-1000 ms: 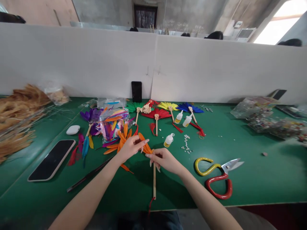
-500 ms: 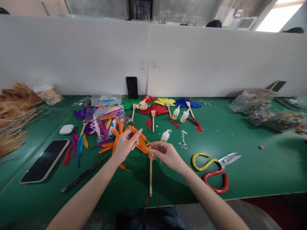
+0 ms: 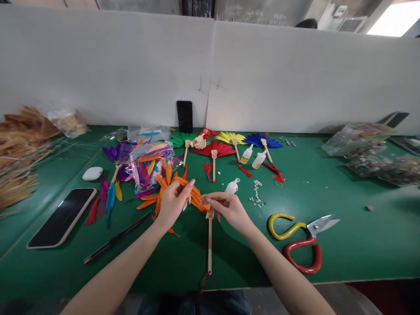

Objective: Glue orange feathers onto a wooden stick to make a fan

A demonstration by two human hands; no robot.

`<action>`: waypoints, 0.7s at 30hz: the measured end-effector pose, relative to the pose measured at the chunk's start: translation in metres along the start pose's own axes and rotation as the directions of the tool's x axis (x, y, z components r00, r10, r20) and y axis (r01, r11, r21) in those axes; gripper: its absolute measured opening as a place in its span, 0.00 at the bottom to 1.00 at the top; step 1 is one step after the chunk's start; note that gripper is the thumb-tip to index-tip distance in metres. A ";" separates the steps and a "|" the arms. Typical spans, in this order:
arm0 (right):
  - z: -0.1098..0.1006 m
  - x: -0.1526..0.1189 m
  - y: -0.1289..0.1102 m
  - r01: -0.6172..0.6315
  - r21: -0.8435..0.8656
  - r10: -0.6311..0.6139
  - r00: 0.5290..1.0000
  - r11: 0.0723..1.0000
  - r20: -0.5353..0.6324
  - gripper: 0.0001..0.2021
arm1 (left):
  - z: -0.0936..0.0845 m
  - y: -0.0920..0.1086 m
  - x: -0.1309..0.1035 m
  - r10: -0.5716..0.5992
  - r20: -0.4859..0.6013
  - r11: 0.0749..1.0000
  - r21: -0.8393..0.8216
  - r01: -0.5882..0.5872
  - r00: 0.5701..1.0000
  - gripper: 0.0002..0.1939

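Note:
Both hands are at an orange feather fan [image 3: 196, 196] with a pale wooden handle [image 3: 210, 245] and a red cord at its lower end. My left hand [image 3: 173, 201] is closed in a pinch on the orange feathers at the fan's left side. At the feather bases, just above the handle, my right hand [image 3: 229, 210] has its thumb and fingers pinched together; what lies between them is too small to make out. Loose orange feathers [image 3: 149, 200] lie left of and behind my left hand. A small white glue bottle [image 3: 232, 187] stands just beyond my right hand.
Finished-looking red [image 3: 223, 149], yellow and blue feather fans lie behind, with two more glue bottles [image 3: 246, 155]. Yellow-and-red-handled scissors [image 3: 308, 232] lie at right, small white beads [image 3: 257, 192] nearer. At left are a phone [image 3: 62, 218], tweezers [image 3: 114, 238] and bagged feathers [image 3: 152, 168].
The camera view has shifted slightly, so the table things appear farther right. My right fingertips have lifted a little at the feather bases. My left hand stays on the orange feathers.

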State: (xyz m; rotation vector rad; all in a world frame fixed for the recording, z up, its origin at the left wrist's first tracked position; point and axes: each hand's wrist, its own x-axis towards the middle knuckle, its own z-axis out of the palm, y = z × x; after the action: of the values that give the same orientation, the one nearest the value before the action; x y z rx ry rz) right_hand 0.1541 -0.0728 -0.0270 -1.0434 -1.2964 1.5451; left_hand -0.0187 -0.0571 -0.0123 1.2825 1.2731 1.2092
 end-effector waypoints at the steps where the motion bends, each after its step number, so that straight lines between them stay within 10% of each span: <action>1: -0.001 0.000 0.001 -0.014 0.006 0.014 1.000 1.000 0.011 0.18 | 0.001 0.000 -0.001 0.001 -0.004 1.000 0.006 -0.001 1.000 0.19; 9: -0.004 -0.004 0.005 -0.030 -0.075 0.032 0.999 0.997 0.031 0.19 | 0.001 -0.002 -0.002 0.132 -0.020 0.982 0.141 -0.128 0.991 0.11; 13: -0.007 -0.005 0.009 -0.056 -0.145 0.064 0.997 0.988 0.049 0.18 | -0.013 0.007 0.000 0.515 0.128 0.698 0.512 -0.501 0.848 0.19; 17: -0.008 -0.005 0.009 -0.035 -0.141 0.044 0.997 0.989 0.061 0.17 | -0.019 0.014 -0.002 0.338 0.597 0.492 0.547 -0.677 0.728 0.10; 21: -0.008 -0.006 0.007 -0.015 -0.120 0.018 0.999 0.993 0.027 0.16 | -0.014 0.010 -0.004 0.205 0.616 0.600 0.535 -0.595 0.760 0.12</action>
State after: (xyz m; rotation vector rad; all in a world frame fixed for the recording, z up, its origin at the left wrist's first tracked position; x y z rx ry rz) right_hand 0.1626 -0.0771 -0.0342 -1.1137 -1.4175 1.5139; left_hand -0.0322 -0.0614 -0.0012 2.4155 1.0842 0.5519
